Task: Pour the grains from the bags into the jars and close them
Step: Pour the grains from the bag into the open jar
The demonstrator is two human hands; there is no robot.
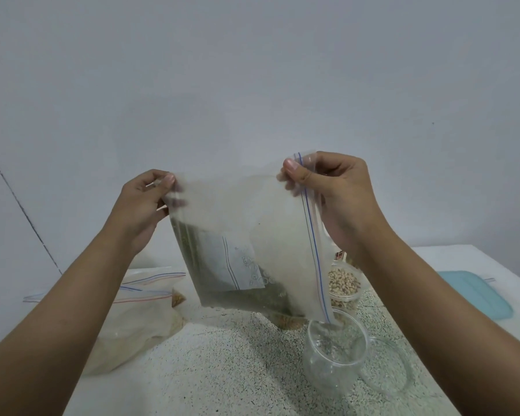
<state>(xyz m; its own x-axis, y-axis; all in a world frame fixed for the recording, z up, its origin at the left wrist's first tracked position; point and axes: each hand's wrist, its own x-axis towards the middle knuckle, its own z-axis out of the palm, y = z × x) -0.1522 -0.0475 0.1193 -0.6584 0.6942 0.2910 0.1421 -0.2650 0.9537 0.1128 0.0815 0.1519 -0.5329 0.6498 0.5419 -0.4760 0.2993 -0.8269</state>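
Centrally, the left hand (144, 202) and right hand (336, 193) are each pinching an upper corner of the zip bag (252, 235), fingers (294, 172) gripping its plastic. The bag is hanging tilted, with green grains (252, 298) pooling low inside and its zip corner reaching the mouth of the clear jar (333, 352), which is standing on the worktop (222, 370) at lower right.

A: Backdrop?
B: Plain pale grey wall (252, 70). Thin dark slanting line (21, 208) at far left. Tiny dark speck (433, 123) at upper right.
A: Surface?
B: Speckled white worktop (222, 361) in front, plain white stretch (451, 259) at far right.
A: Anything lying there?
B: Flat teal piece (475, 292) with rounded corners on the white stretch. Cannot tell what it is.
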